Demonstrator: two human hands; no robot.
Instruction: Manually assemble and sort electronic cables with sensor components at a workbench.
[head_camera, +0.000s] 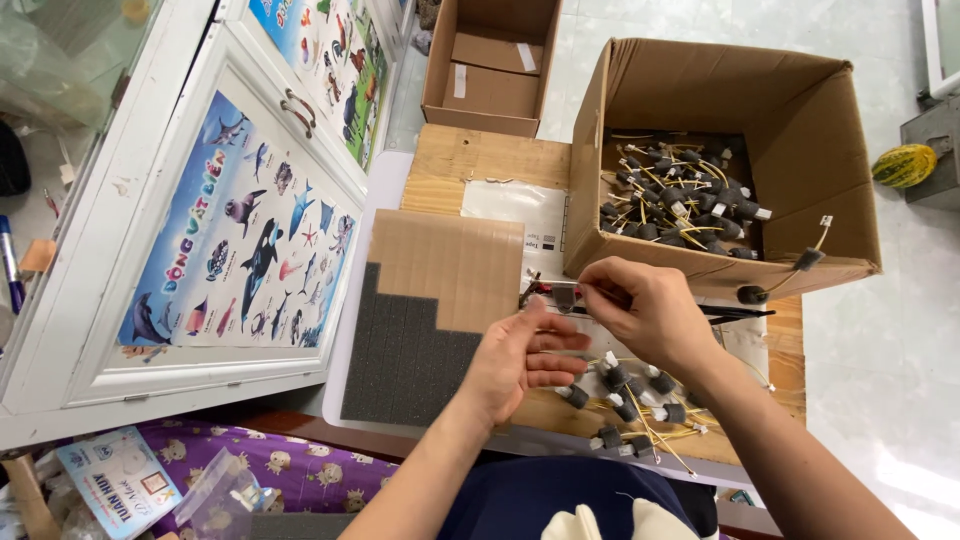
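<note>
My right hand (640, 305) pinches a small metal clip (563, 296) above the bench (480, 160); my left hand (520, 355) waits open-palmed beneath, beside the foam sheet (405, 360), with loose wired parts (635, 400) below.

My right hand (645, 310) hides whatever small part its fingers pinch; my left hand (520, 355) covers some counter (480, 160). The small cardboard box (490, 65) is cut off at the top edge.

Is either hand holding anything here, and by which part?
The right hand pinches a thin tool or wire near one end; exactly what it is cannot be told. The left hand is open, holding nothing.
</note>
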